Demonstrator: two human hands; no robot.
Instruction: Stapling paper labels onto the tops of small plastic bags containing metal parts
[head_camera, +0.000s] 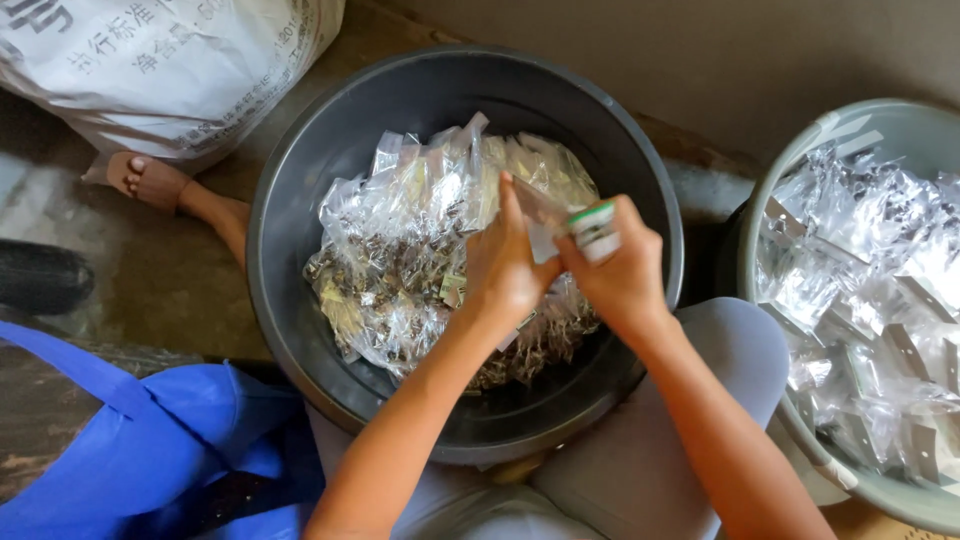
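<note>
Both hands meet over the middle of the dark grey tub (300, 330), which sits between the person's knees on the floor. The left hand (503, 268) and right hand (622, 272) share one small clear packet (548, 215): the left fingers (510, 198) are closed along its near-left end, and the right fingers are pinched shut on its other end, where a small green-and-white clip or tag (594, 228) sits against the plastic (what exactly that piece is I cannot tell from here).

The packet is held above the heap of filled clear bags (400, 260) lying in the tub. Its long axis runs roughly from upper left to lower right across the view, the far-left end pointing toward the tub's far wall, the other end toward the right hand and the pale green tub (770, 200) beyond it.

What might go wrong, as I judge it: the plastic looks thin and slick, so an uneven pull between the two hands could tear it or let the small dark contents spill back into the heap. A loose pinch on the right could drop the green piece in among the bags, where it would be hard to find. The right elbow also hangs close to the pale green tub's rim.
</note>
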